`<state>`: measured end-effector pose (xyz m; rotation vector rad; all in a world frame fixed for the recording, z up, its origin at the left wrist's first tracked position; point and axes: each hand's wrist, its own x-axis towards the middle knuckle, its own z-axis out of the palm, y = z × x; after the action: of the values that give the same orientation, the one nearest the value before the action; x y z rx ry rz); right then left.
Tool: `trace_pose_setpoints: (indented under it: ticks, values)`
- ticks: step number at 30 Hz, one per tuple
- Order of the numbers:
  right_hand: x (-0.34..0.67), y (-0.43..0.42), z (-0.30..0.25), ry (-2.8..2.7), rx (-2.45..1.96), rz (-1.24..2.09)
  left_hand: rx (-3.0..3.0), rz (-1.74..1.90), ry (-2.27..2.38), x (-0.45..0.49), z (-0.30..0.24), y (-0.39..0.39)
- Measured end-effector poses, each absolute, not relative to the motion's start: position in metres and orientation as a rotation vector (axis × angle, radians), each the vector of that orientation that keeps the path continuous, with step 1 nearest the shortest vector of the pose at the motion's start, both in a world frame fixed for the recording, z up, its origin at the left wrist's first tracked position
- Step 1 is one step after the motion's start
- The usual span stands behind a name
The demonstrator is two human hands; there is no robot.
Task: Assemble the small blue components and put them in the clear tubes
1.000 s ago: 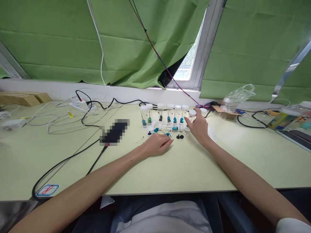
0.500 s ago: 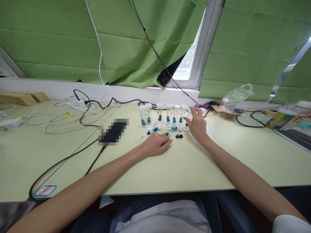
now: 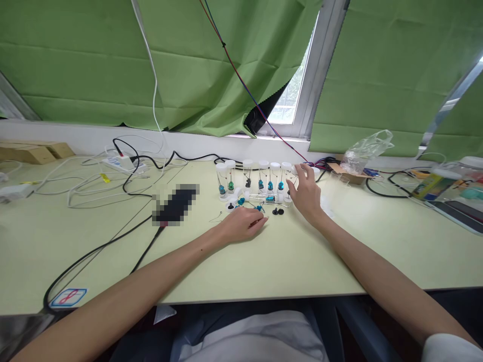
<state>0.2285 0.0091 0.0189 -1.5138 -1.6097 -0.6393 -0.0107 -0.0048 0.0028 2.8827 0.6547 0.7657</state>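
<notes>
My right hand point(image 3: 307, 197) reaches over the right end of a row of clear, white-capped vials point(image 3: 261, 177), its fingers spread and the thumb apart. It partly hides the vials there; whether it touches one is unclear. My left hand point(image 3: 244, 224) rests on the table in front of the row, fingers curled in; anything within them is hidden. Just beyond it lie a small blue part point(image 3: 240, 201), another blue part point(image 3: 258, 207) and a vial on its side point(image 3: 270, 198). Two black round pieces point(image 3: 278, 211) sit between my hands. Most standing vials contain a blue, green or dark piece with thin wire.
A pixelated dark device point(image 3: 176, 203) with a black cable lies left of my hands. Tangled cables point(image 3: 94, 186) and a power strip point(image 3: 124, 163) are farther left. At the back right are a plastic bag point(image 3: 364, 153) on a cardboard box and a clear container point(image 3: 458, 178).
My right hand's fingers have lifted very slightly at the right end of the row. My left hand and the vials have stayed in place.
</notes>
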Motion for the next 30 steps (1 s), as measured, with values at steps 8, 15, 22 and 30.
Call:
trace_pose_setpoints:
  ticks: [8, 15, 22, 30]
  values:
    - [0.231, -0.015, 0.058, -1.458, -1.294, -0.706, 2.798, 0.729, 0.817, -0.012, 0.006, -0.013]
    - [0.268, -0.056, 0.103, -1.517, -1.568, -0.702, 2.891, 0.725, 0.815, -0.012, 0.001, -0.011]
    - [0.294, -0.080, 0.112, -1.608, -2.039, -0.422, 2.863, 0.902, 0.749, -0.013, -0.002, -0.007]
    - [0.286, -0.067, 0.103, -1.764, -2.268, -0.269, 2.855, 0.956, 0.779, -0.012, 0.002, -0.009]
